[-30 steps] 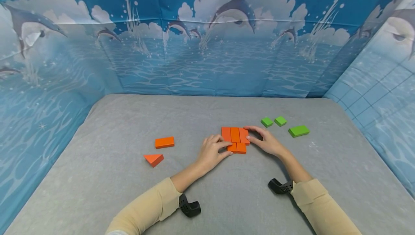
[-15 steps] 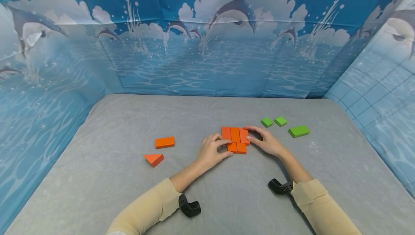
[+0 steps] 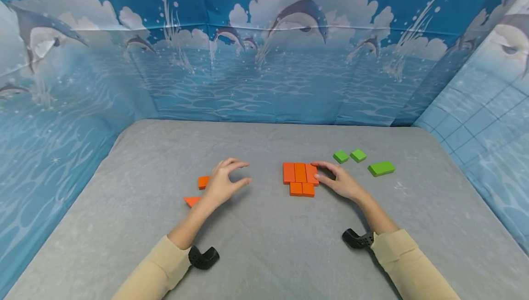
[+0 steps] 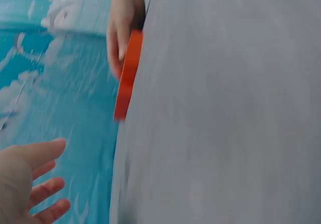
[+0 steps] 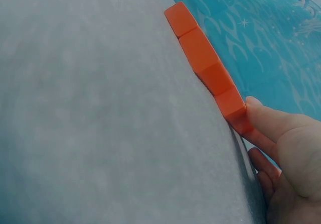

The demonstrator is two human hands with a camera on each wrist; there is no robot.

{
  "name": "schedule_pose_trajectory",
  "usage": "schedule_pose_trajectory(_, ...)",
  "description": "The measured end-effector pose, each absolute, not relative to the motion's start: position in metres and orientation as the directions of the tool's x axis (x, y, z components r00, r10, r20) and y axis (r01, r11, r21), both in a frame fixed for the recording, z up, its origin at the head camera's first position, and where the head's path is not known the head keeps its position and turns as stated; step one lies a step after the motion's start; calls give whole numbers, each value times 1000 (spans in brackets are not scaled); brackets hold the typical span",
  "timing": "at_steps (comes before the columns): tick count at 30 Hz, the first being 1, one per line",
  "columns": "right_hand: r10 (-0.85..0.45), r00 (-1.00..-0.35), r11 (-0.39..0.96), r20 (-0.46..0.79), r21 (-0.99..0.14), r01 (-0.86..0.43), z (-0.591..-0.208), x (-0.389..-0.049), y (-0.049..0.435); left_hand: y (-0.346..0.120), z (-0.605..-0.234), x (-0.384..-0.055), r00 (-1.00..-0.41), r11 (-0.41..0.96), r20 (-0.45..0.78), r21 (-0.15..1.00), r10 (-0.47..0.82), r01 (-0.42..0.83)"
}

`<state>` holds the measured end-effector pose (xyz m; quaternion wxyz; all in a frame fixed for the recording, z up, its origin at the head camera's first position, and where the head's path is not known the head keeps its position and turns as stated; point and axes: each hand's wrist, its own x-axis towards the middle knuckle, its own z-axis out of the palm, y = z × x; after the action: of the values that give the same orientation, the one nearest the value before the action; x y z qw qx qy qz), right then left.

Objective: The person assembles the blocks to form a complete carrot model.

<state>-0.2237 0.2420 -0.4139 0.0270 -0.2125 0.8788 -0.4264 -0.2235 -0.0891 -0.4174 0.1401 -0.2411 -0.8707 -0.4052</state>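
Note:
Flat orange blocks lie pushed together mid-table: a far row of three long ones, with two small blocks (image 3: 302, 189) against its near side. My right hand (image 3: 343, 183) pinches the rightmost orange block (image 3: 311, 172) of the far row, the thumb on its right side and a finger at its far end. In the right wrist view the thumb (image 5: 266, 119) presses against the orange side. My left hand (image 3: 221, 183) is in the air left of the group, holding nothing, thumb and fingers spread apart. It partly covers a loose orange block (image 3: 203, 182) and an orange triangular block (image 3: 191, 200).
Two small green blocks, a left one (image 3: 340, 156) and a right one (image 3: 358, 155), lie beyond the right hand, with a longer green block (image 3: 381, 168) beside them. The grey cloth-covered table (image 3: 264, 245) ends at a blue dolphin-print curtain (image 3: 264, 84).
My left hand has let go of the orange group and moved left, now overlapping the loose orange pieces in the head view. The right hand and the group stay where they were.

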Motion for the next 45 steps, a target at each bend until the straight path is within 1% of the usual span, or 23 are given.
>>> schedule_pose_trajectory(4,-394,-909,556,137,-751,-355,-432,-235,251,-122,-413,-224,-872,595,369,638,321,489)
schedule_pose_trajectory(6,-390,-911,559,137,-750,-353,-442,-240,255,-139,-413,-225,-885,591,333,659,325,465)
schedule_pose_trajectory(10,-387,-912,562,137,-749,-351,-444,-241,256,-169,-417,-230,-897,560,270,707,350,432)
schedule_pose_trajectory(16,-389,-911,558,139,-751,-353,-442,-240,255,-199,-428,-235,-896,540,219,734,386,412)
schedule_pose_trajectory(23,-384,-915,542,126,-771,-334,-442,-240,254,-207,-437,-234,-893,534,213,738,397,413)
schedule_pose_trajectory(27,-379,-918,558,119,-762,-329,-442,-240,254,-207,-440,-236,-894,530,221,741,389,413)
schedule_pose_trajectory(37,-381,-918,556,111,-766,-324,-442,-240,255,-206,-443,-237,-906,564,200,726,374,394)
schedule_pose_trajectory(45,-389,-913,560,123,-755,-341,-442,-240,255,-204,-442,-238,-906,532,218,750,363,394)
